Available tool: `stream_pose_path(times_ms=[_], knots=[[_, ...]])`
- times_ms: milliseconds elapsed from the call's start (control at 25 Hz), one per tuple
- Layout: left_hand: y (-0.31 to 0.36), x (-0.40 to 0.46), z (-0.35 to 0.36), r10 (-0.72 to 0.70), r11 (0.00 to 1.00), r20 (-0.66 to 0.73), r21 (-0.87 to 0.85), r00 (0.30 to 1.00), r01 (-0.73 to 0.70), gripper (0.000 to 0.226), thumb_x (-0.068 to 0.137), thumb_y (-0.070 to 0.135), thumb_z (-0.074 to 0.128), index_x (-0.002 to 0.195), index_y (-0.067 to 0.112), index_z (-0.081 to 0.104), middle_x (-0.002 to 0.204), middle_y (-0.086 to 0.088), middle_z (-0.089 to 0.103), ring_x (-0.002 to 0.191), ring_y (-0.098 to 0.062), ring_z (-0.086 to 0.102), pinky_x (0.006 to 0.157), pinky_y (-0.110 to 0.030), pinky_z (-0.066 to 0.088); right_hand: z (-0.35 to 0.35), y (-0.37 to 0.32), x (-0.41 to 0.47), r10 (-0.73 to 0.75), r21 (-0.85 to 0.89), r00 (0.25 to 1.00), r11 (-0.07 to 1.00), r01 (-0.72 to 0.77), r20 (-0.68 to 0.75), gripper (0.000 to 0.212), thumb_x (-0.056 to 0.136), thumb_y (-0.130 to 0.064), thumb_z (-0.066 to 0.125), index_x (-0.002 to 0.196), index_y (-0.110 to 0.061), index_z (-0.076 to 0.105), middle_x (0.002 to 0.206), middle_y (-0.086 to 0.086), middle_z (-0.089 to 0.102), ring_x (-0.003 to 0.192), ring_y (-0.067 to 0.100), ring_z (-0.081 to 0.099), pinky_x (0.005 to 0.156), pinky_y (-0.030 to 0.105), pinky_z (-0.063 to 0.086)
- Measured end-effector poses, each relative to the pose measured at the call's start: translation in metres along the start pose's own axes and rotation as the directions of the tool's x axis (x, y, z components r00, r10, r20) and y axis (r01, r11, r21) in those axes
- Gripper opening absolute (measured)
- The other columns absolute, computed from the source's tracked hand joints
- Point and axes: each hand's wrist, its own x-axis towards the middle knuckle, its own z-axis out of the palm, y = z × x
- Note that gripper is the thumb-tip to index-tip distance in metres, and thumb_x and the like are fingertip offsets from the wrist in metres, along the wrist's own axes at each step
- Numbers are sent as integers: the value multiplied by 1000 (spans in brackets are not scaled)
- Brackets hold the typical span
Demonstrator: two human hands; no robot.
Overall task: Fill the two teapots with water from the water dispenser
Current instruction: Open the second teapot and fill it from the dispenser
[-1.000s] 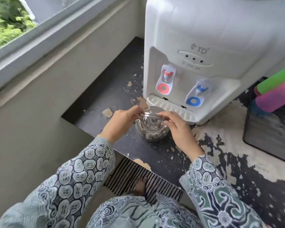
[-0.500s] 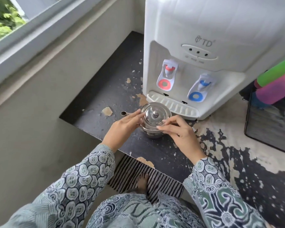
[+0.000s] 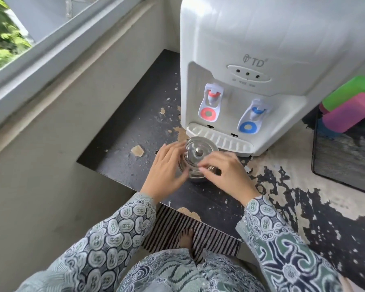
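The left hand and the right hand are being held against opposite sides of a steel teapot, fingers loosely spread rather than clamped, apparently to steady it. The teapot is being kept on the worn black counter, lid on, touching the drip tray below the red tap, probably for filling. The water dispenser is being left untouched; no second teapot is being shown.
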Motion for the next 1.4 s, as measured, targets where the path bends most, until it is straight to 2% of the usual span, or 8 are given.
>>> stream_pose_path(times_ms=[80,160,320,640,920,1160,1320,1400], knots=[[10,16,1,-101,995,101,7,990,101,77,77,55,52,138,15,28,151,-1,25,142,-15,13,118,-38,4,-2,-6,21,3,-110,997,994,-11,-76,26,83,-38,51,97,-17,59,99,-1,63,93,14,55,90,35,41],[16,28,8,-206,978,179,58,962,198,98,71,64,58,144,13,15,155,0,15,144,-15,3,118,-40,-3,1,-5,41,98,-256,995,961,-102,-29,32,84,-43,51,99,-16,47,103,1,54,96,19,48,83,37,43],[17,34,22,-283,957,174,112,943,266,95,73,60,59,145,15,16,155,1,19,142,-18,18,117,-45,5,13,1,56,214,-463,965,878,-121,153,42,86,-47,43,111,-14,45,114,7,52,106,28,46,83,44,42],[15,29,26,-237,963,104,153,966,220,98,69,65,60,143,14,21,153,1,25,139,-17,26,117,-41,10,15,-5,63,150,-419,981,904,-86,123,36,90,-33,39,93,-5,62,98,13,66,90,32,60,75,37,43],[11,31,30,-221,957,87,209,971,199,95,70,71,37,144,13,22,153,0,26,138,-19,29,116,-41,15,14,0,68,172,-384,978,916,-115,118,37,89,-33,38,84,-7,65,90,18,68,86,36,61,72,37,43],[11,33,28,-214,964,77,177,974,198,89,73,65,54,141,12,27,151,-1,29,136,-19,32,116,-40,19,14,2,71,213,-346,973,923,-170,89,37,89,-33,40,75,-9,64,81,19,68,79,36,60,66,34,37],[12,33,27,-210,971,98,141,973,195,93,73,62,59,141,11,23,147,-3,36,132,-23,38,115,-42,22,16,11,62,227,-103,971,970,-220,69,32,86,-34,50,63,-12,48,64,7,56,66,29,52,59,33,35],[11,33,24,-216,973,106,104,971,205,101,71,64,58,145,12,13,146,-4,38,131,-23,40,115,-42,22,15,11,56,191,-31,981,981,-192,-39,33,86,-35,52,63,-13,44,61,-3,45,61,22,46,55,32,34]])
